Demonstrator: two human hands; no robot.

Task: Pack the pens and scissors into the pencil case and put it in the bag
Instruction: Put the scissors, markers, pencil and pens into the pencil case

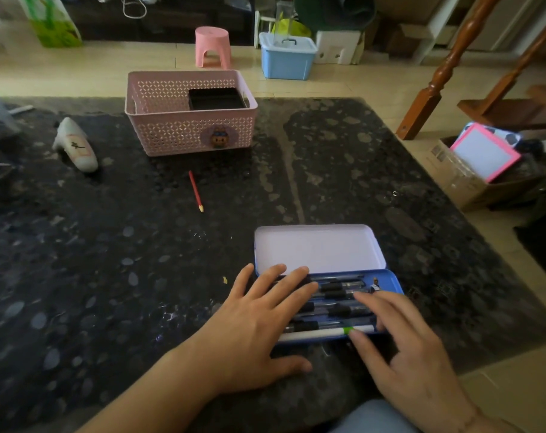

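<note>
A blue tin pencil case (393,284) lies open on the dark table, its pale lid (318,248) folded back. Several black-capped pens (337,295) lie side by side inside, with a white marker with a green band (324,334) along the near edge. My left hand (259,320) rests flat over the left end of the pens, fingers spread. My right hand (399,345) touches the right end, a fingertip on the green band. A red pencil (195,191) lies alone farther out on the table. I see no scissors and no bag.
A pink lattice basket (171,132) with a black tray (217,98) inside stands at the table's far side. A white glue gun-like object (76,145) lies at far left. A cardboard box with a pink-framed board (484,154) sits on the floor to the right.
</note>
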